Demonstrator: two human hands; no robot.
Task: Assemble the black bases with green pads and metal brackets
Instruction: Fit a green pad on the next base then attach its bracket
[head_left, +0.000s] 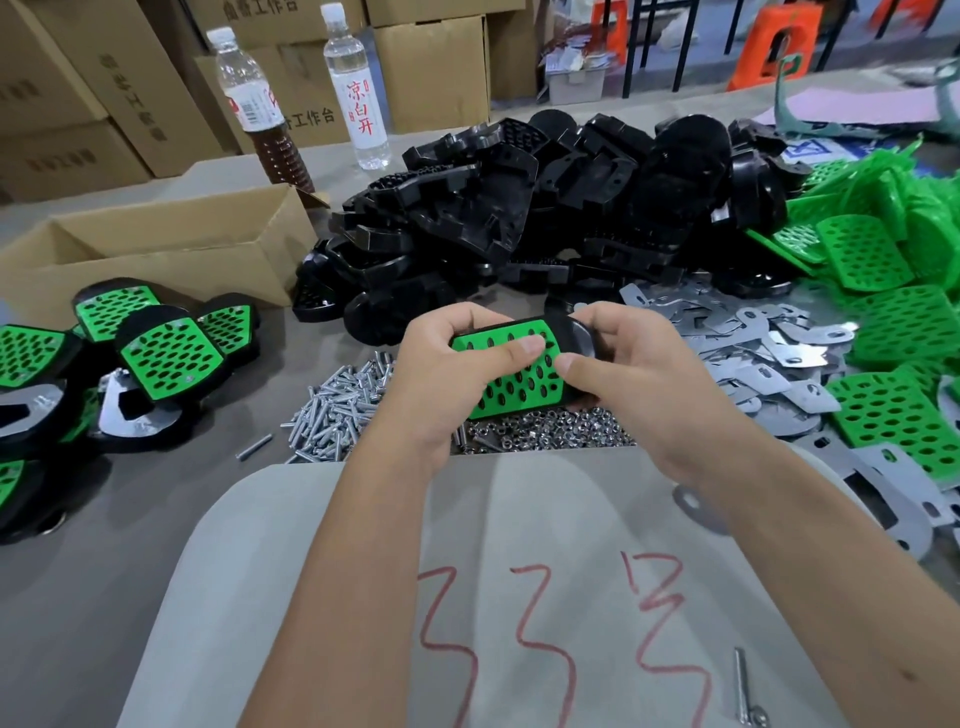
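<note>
- Head view: left hand and right hand each hold a tight grip on one holey green pad sitting on a shiny black base.
- Silver screws lie just below the grip.

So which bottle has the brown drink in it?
Find the heap of black bases across the table. Behind its left end stand two plastic bottles. The brown-drink bottle is the left one, dark in its lower half, while its neighbour is clear with red writing.
</note>
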